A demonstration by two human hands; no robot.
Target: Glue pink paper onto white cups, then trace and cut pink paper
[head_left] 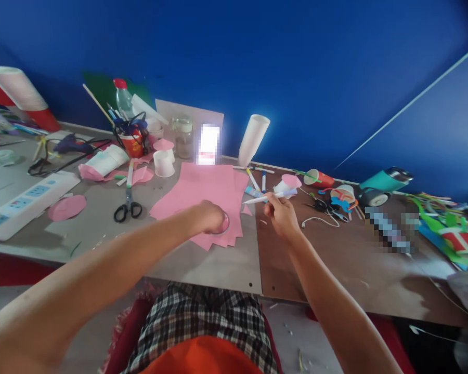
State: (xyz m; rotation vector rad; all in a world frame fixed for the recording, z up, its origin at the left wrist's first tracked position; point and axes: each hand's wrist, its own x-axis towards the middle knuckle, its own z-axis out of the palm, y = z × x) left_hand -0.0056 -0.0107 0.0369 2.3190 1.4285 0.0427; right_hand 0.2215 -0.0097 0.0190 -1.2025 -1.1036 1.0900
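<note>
My left hand point(210, 215) is closed over a round, ring-edged object point(225, 224), most of it hidden by the fingers. It presses this object on a stack of pink paper sheets point(206, 182) on the table. Between the fingers of my right hand point(281, 213) is a white marker point(263, 198), held nearly level, its thin end pointing left toward the paper. A small pink paper scrap point(247, 210) lies below that end. More markers point(253, 179) lie loose just behind.
Black-handled scissors point(128, 210), a power strip point(35, 200) and a pink paper disc point(67, 208) are on the left. White cups point(164, 163), a glass jar point(184, 137) and a paper tube point(253, 139) stand behind. A teal bottle point(386, 182) lies at right.
</note>
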